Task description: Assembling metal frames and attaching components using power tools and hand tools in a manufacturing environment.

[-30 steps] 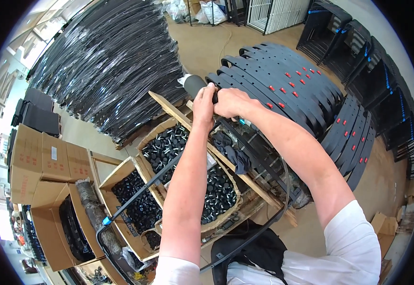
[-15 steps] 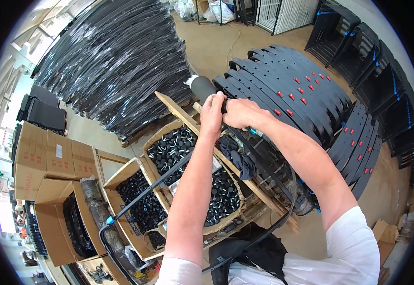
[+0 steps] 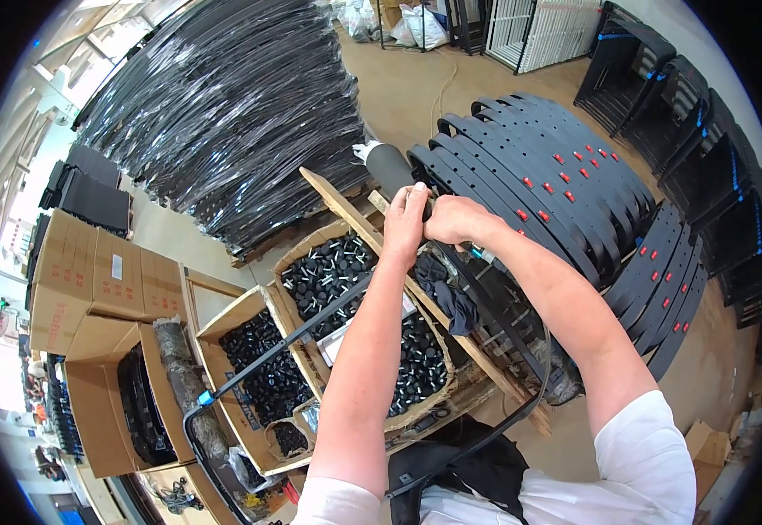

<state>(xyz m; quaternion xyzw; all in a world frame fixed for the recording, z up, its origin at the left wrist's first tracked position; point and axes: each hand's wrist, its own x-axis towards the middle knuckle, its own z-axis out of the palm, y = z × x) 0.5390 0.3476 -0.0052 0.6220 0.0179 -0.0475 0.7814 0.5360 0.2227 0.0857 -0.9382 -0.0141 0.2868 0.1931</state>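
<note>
Both hands are closed close together at the far end of a black tubular frame (image 3: 278,348). My left hand (image 3: 405,226) has its thumb on top. Right beside it, my right hand (image 3: 458,219) is wrapped round the same spot; what lies between the fingers is mostly hidden. The frame's tubes run back toward me on both sides, one passing beneath my left forearm. A blue piece (image 3: 205,398) marks its left bend. Below the tubes are open boxes of black-headed screws with pale shanks (image 3: 328,276) and small black parts (image 3: 263,359).
Beyond my right hand, curved black panels (image 3: 521,157) with red pieces are stacked. A wooden plank (image 3: 337,197) slants beside the boxes, with dark cloth (image 3: 451,297) next to it. Plastic-wrapped black stock (image 3: 223,122) rises far left; cartons (image 3: 101,271) stand left, black frames (image 3: 687,114) right.
The whole view has shifted slightly, so the scene sits a little lower and farther right. My hands stay together at the frame's far end.
</note>
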